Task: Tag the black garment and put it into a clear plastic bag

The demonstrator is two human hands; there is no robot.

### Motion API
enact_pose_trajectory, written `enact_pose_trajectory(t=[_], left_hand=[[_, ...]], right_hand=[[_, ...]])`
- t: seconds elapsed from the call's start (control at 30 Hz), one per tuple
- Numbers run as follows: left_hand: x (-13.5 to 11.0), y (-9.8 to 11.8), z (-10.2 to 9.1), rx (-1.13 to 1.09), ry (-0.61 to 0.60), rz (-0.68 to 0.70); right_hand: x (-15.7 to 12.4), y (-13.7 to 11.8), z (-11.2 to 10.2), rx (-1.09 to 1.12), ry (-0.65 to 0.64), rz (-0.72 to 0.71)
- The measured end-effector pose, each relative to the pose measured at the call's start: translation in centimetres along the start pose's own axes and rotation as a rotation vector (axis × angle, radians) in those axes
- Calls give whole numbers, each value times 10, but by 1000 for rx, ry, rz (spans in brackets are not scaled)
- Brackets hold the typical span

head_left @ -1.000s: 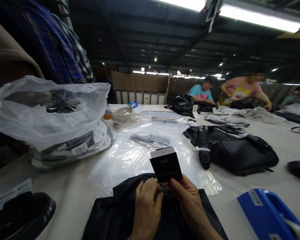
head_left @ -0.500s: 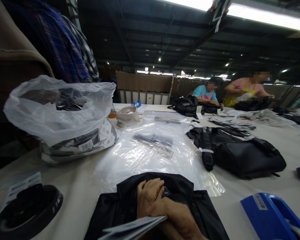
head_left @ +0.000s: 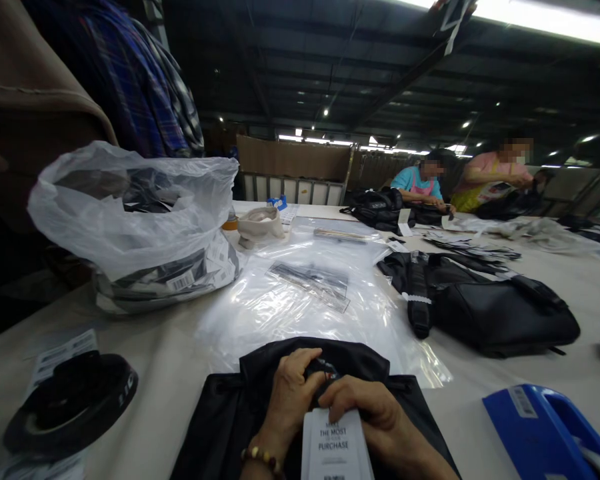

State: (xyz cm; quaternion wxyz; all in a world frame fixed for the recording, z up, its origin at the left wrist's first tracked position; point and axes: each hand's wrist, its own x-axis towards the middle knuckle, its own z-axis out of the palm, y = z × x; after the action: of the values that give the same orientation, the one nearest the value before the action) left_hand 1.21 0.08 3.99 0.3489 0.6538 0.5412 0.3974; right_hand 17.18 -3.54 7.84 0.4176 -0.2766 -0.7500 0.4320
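A black bag (head_left: 220,417) with a smooth, leather-like surface lies in front of me, at the bottom middle. My left hand (head_left: 294,387) is closed at the upper middle of the bag, its thumb and fingers bent around a dark part there; the fingertips are partly hidden. A beaded bracelet (head_left: 261,459) circles that wrist. Close beside it, my right hand (head_left: 367,407) pinches the top of white printed hang tags (head_left: 334,445), which face me and hang over the bag. Just beyond the bag lie clear plastic bags (head_left: 245,307).
To the left stands an open white plastic sack (head_left: 130,233) of labelled pieces, with a black roll (head_left: 75,403) nearer me. A blue tape dispenser (head_left: 540,427) sits at the right, below another black bag (head_left: 505,313). Two people (head_left: 420,183) work at the table's far side.
My hands were crossed, the right over the left; now they are side by side. The tags have turned from nearly edge-on to face me. The view has shifted slightly.
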Motion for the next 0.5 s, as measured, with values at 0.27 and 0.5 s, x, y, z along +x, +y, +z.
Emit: enact_pose_trajectory(t=[0.27, 0.5], left_hand=[[-2, 10, -15, -100, -75, -42], [-3, 10, -11, -70, -52, -51]], right_hand=[[-3, 0, -6, -213, -189, 91], [-1, -2, 6, -340, -328, 241]])
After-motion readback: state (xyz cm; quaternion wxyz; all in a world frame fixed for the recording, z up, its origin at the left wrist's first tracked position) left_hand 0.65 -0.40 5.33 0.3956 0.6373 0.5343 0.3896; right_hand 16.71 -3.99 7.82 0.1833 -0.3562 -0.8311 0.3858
